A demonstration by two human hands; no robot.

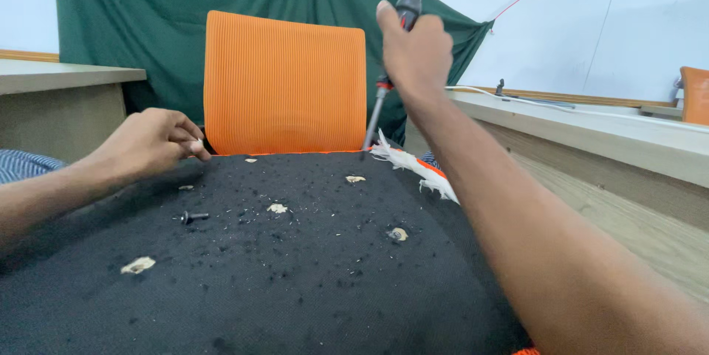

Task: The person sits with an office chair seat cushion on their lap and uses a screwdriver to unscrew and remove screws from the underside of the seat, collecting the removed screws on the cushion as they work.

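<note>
**Screwdriver upright at the seat's back edge**

Nearest you, the black fabric seat (295,281) fills the lower frame, its rough weave dotted with pale crumbs. A small dark screw (193,216) lies loose at centre left. Your left hand (151,142) rests on the seat at left, fingertips pinched together. Your right hand (415,49), upper centre, is wrapped tight around the screwdriver (384,82); its thin metal shaft slants down to the seat edge, beside the ribbed orange backrest (284,83).

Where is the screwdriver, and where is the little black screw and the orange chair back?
screwdriver (378,115): head view, on its metal shaft.
black screw (193,216): head view, on its middle.
orange chair back (284,85): head view, on its ribbed middle.
</note>
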